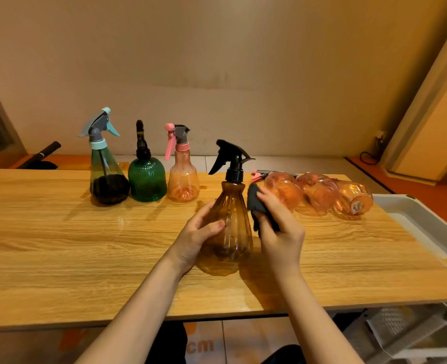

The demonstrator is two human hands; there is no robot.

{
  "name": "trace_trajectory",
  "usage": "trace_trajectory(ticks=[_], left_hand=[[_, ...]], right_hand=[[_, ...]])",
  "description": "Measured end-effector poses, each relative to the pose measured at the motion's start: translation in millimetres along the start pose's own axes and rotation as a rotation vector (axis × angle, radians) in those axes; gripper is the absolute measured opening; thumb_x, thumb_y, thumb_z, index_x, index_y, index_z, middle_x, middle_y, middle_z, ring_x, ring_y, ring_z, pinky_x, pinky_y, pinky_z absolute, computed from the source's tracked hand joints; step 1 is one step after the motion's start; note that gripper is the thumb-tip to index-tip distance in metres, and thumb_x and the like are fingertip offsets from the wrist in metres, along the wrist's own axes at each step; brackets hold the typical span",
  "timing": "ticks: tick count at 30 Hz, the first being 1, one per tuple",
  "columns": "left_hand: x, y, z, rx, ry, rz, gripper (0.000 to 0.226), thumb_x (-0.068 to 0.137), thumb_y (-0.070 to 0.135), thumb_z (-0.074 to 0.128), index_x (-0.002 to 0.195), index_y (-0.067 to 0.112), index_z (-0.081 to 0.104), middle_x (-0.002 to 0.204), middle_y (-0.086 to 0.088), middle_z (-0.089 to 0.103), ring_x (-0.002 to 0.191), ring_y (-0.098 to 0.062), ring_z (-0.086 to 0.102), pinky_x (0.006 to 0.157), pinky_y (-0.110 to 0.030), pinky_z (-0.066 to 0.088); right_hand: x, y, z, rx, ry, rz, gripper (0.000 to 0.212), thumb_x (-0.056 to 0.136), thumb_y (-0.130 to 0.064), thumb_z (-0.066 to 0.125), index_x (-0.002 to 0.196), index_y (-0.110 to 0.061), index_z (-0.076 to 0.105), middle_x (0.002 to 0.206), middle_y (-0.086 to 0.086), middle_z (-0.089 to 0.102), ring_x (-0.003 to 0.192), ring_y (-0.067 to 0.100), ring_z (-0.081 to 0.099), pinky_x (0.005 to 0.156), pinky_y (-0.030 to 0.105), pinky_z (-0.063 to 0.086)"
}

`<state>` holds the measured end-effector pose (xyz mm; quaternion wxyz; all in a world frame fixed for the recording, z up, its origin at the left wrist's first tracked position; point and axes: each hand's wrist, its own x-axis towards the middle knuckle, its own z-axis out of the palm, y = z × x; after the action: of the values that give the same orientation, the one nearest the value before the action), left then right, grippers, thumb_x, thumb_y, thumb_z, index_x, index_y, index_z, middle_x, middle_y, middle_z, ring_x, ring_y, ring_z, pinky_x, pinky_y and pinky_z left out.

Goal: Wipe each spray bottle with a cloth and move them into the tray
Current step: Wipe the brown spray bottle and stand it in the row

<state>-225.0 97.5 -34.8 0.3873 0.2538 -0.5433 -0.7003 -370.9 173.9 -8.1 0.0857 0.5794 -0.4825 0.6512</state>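
Left hand (200,239) grips an upright amber spray bottle (229,227) on the desk (59,245); right hand (279,232) presses a dark cloth (259,206) against it. A hard wipe could tip it, short of the tray (427,222).

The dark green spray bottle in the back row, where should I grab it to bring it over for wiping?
Grip the green bottle by its narrow black neck, coming from above and in front. It stands upright, and close neighbours on both sides crowd its wide ribbed body.
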Motion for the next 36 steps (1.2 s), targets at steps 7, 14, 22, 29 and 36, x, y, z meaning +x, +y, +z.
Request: trace_trajectory(ticks=[7, 14, 22, 29, 36], left_hand=[[-1, 2, 2, -0.021, -0.014, 0.049, 0.064, 0.065, 0.038, 0.07, 0.126, 0.023, 0.057, 0.11, -0.009, 0.069, 0.1, -0.025, 0.067, 0.08, -0.033, 0.056], [0, 3, 3, -0.026, 0.018, 0.06, 0.055, 0.077, 0.03, 0.063, 0.128, 0.013, 0.054, 0.107, -0.012, 0.068, 0.094, -0.022, 0.068, 0.073, -0.027, 0.056], [0, 3, 3, -0.038, 0.049, 0.044, 0.052, 0.073, 0.032, 0.064, 0.122, 0.017, 0.057, 0.103, -0.007, 0.07, 0.093, -0.019, 0.069, 0.072, -0.027, 0.056], [-1, 3, 3, -0.031, 0.071, 0.037, 0.075, 0.061, 0.041, 0.07, 0.13, 0.016, 0.052, 0.105, -0.007, 0.07, 0.094, -0.019, 0.068, 0.072, -0.029, 0.056], [-3, 0, 5, 0.038, 0.03, 0.042, 0.078, 0.06, 0.048, 0.072, 0.13, 0.022, 0.051, 0.118, -0.006, 0.065, 0.105, -0.019, 0.065, 0.08, -0.031, 0.055]], right_hand=[[8, -3, 12, -0.145, -0.253, -0.074, 0.037, 0.077, -0.004, 0.058, 0.114, -0.005, 0.064, 0.123, 0.002, 0.057, 0.116, 0.014, 0.053, 0.101, 0.022, 0.04], [-39, -9, -10, -0.176, -0.303, -0.111, 0.053, 0.066, 0.014, 0.055, 0.113, -0.009, 0.064, 0.126, -0.001, 0.056, 0.122, 0.011, 0.049, 0.101, 0.024, 0.041], [-46, -6, -15, -0.002, -0.342, 0.034, 0.038, 0.087, -0.032, 0.058, 0.12, -0.012, 0.06, 0.132, -0.003, 0.052, 0.129, 0.008, 0.043, 0.105, 0.019, 0.034], [-47, -2, -13, -0.018, -0.278, 0.079, 0.038, 0.085, -0.023, 0.058, 0.122, -0.014, 0.058, 0.128, -0.008, 0.053, 0.123, 0.004, 0.047, 0.102, 0.016, 0.035], [-44, 0, -18, 0.184, -0.196, 0.342, 0.038, 0.079, -0.012, 0.06, 0.112, -0.03, 0.059, 0.117, -0.021, 0.057, 0.116, -0.006, 0.051, 0.096, 0.011, 0.038]])
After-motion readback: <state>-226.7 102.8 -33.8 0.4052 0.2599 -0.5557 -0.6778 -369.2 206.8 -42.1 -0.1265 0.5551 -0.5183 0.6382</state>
